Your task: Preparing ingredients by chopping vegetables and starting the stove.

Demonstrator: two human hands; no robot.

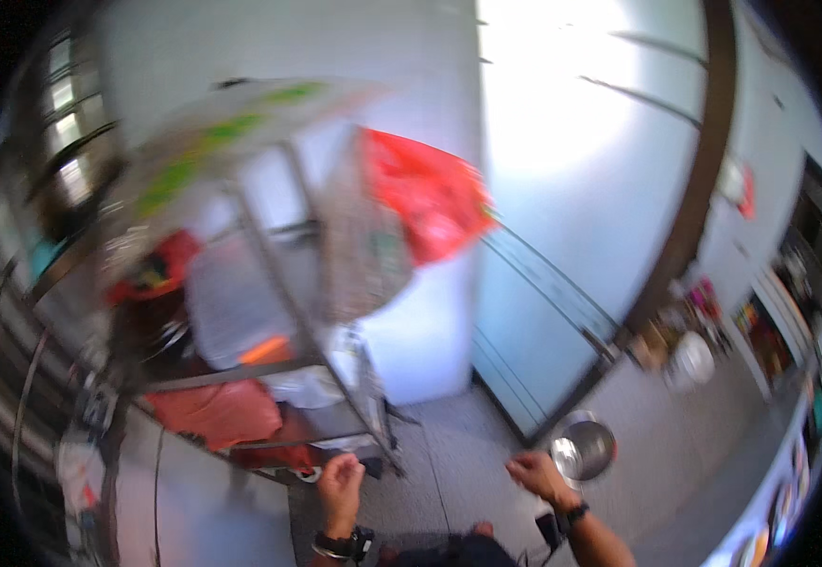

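Observation:
Low in the head view, my left hand (341, 489) is raised with its fingers curled and a dark band and watch at the wrist. It is near the foot of a metal rack (290, 312); whether it holds anything cannot be told. My right hand (535, 476), fingers also curled, shows a dark wristband. Just right of it in the view lies a round metal bowl (586, 448) at floor level. Nothing shows clearly in either hand. The rack bears a red plastic bag (216, 411) low down and a whitish translucent container (237, 305) higher up.
A bright red plastic bag (428, 198) hangs beside the rack near a frosted glass door (567, 234) with a dark frame. Bags and a white round object (693, 360) stand on the floor at the right. A counter edge (744, 521) runs down the right side.

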